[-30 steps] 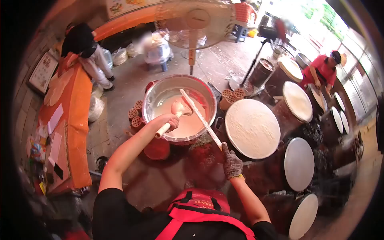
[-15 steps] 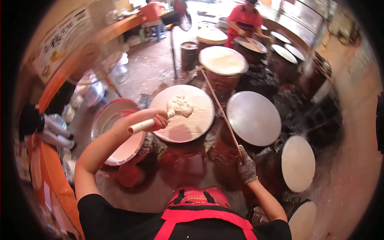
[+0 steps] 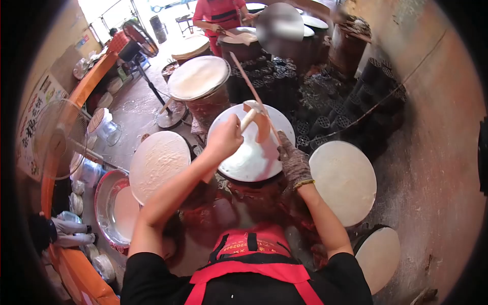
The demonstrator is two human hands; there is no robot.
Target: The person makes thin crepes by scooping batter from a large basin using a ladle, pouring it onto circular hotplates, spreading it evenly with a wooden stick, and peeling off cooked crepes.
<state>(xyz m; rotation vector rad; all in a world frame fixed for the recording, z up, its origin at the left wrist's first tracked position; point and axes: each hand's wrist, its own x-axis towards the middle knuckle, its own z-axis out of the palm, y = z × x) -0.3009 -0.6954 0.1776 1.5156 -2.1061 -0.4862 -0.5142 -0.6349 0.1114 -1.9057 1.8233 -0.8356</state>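
My left hand (image 3: 224, 138) is closed around a pale, thick-handled tool (image 3: 248, 120) whose curved, tan head hangs over a round silver griddle (image 3: 246, 165). The head is partly turned edge-on, so its exact kind is unclear. A dark knitted glove covers my right hand (image 3: 295, 161), which grips a long thin wooden stick (image 3: 247, 79) slanting up and away across the griddle's far side. To the left, a round griddle coated with pale batter (image 3: 158, 165) sits partly behind my left forearm. A red-rimmed basin (image 3: 103, 190) holds more pale batter.
Round griddles with pale surfaces stand to the right (image 3: 343, 185), lower right (image 3: 380, 259) and back left (image 3: 199, 76). Black honeycomb briquettes (image 3: 323, 124) are stacked beyond. A co-worker in red (image 3: 218, 15) works at a far griddle. A pedestal fan (image 3: 140, 43) stands left.
My view has swung right. The tool in my left hand has moved from the batter-coated griddle to the silver one; its head showed a pale doughy lump before. My right hand still holds the stick.
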